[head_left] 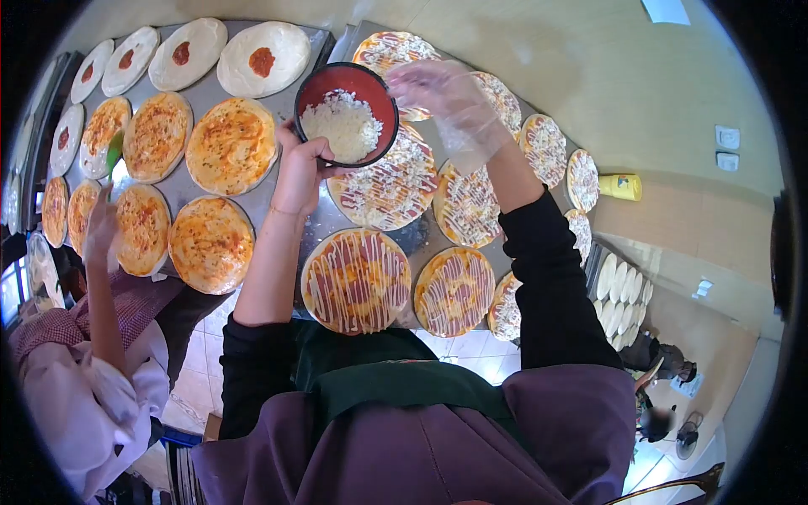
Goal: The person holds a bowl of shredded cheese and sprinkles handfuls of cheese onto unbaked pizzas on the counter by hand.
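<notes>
My left hand [300, 168] is bare and closed on the rim of a bowl [389, 105], black outside and red inside. Grated white cheese [343, 126] lies in it. Just right of the bowl, my right hand [446, 97], in a clear plastic glove, is over a pizza [391, 50] at the back of the table. Its fingers look stretched out, though the glove blurs them. Below the bowl lies a pizza [383, 185] with cheese scattered on it. Nearer me, two pizzas [356, 282] carry meat slices and pale sauce stripes.
More cheese-topped pizzas [543, 150] line the right side. On the left table are sauced bases [231, 147] and plain dough rounds [263, 59] with red dabs. A co-worker's hand [101, 223] holds a green tool [114, 151] there. A yellow container [620, 187] is at right.
</notes>
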The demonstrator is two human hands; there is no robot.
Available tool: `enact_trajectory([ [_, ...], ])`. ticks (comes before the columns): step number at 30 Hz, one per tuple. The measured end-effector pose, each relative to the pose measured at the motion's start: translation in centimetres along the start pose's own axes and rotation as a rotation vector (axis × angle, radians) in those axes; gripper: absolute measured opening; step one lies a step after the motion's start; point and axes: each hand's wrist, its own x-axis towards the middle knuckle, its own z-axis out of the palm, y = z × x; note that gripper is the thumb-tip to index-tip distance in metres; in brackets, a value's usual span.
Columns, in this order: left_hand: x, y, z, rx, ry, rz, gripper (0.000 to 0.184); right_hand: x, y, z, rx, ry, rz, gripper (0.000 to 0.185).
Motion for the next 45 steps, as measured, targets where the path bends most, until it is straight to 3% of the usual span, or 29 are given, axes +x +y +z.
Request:
enact_trajectory([
  [1,0.2,0.1,0.4,0.021,-0.026,-0.009,0.068,-0.2,-0.5,0.8,-0.001,0.006,0.001,0.024],
  [3,0.8,-0.2,1.1,0.028,-0.076,-0.011,0.070,-0.1,-1.1,2.5,-0.517,-0.150,-0.055,0.031],
  [4,0.8,-0.1,1.5,0.031,-0.079,-0.011,0.070,-0.1,-0.8,3.1,-0.517,-0.146,-0.056,0.031],
  [6,0.8,0.0,2.6,0.158,-0.030,0.010,0.065,-0.2,-0.2,4.2,-1.054,-0.245,-0.223,0.041],
  [7,0.9,-0.3,2.8,0.108,-0.049,-0.004,0.065,-0.2,-0.4,4.4,-0.996,-0.311,-0.075,0.047],
  [11,1.9,-1.6,3.3,0.074,-0.044,0.009,0.065,-0.3,-0.3,5.0,-1.025,-0.231,-0.113,0.042],
  [17,2.4,-2.2,3.8,0.043,-0.075,-0.007,0.065,0.2,0.8,5.3,-0.730,-0.026,-0.082,0.029],
  [20,2.9,-2.5,3.8,-0.007,-0.083,-0.003,0.063,0.5,2.0,4.1,-0.532,-0.019,0.105,0.031],
  [22,2.7,-2.0,4.0,-0.043,-0.054,-0.003,0.064,0.7,2.7,3.3,-0.036,-0.050,0.121,0.030],
  [24,3.2,-2.1,3.4,-0.055,-0.033,-0.001,0.063,0.4,3.1,2.0,0.113,-0.034,0.176,0.027],
  [26,3.6,-2.2,2.6,-0.066,-0.011,-0.001,0.063,0.0,3.4,0.8,0.551,0.014,0.180,0.029],
  [30,3.7,-1.3,1.5,-0.069,0.045,0.030,0.055,0.2,5.2,-2.2,0.601,0.195,0.171,0.030],
  [31,3.3,-0.9,1.3,-0.085,0.061,0.028,0.052,0.2,6.3,-3.0,0.051,0.155,-0.142,0.030],
  [32,3.0,-0.5,1.0,-0.102,0.077,0.027,0.050,0.3,7.3,-4.1,0.051,0.153,-0.143,0.030],
  [34,2.2,0.0,0.4,-0.070,0.087,0.036,0.046,0.6,7.8,-5.2,0.599,0.295,0.242,0.025],
  [35,1.7,0.2,0.1,-0.065,0.095,0.055,0.044,0.9,8.3,-5.4,0.599,0.293,0.241,0.025],
  [37,0.6,0.5,-0.6,-0.064,0.117,0.063,0.047,1.5,10.2,-6.0,0.307,0.394,0.250,0.025],
  [38,-0.1,0.7,-0.9,-0.064,0.117,0.064,0.047,2.1,11.2,-6.5,0.306,0.393,0.249,0.025],
  [40,-1.9,1.3,-1.5,-0.076,0.084,0.078,0.057,3.6,13.1,-7.6,-0.029,0.372,0.231,0.027],
  [41,-2.2,0.7,-2.9,-0.077,0.093,0.069,0.068,4.1,13.4,-7.8,-0.029,0.371,0.230,0.027],
  [43,-4.0,1.2,-3.6,-0.107,0.083,0.081,0.069,5.3,12.4,-7.2,-0.360,0.429,0.186,0.031],
  [45,-5.5,1.3,-4.6,-0.145,0.102,0.088,0.075,5.8,10.1,-6.8,-0.466,0.446,0.172,0.029],
])
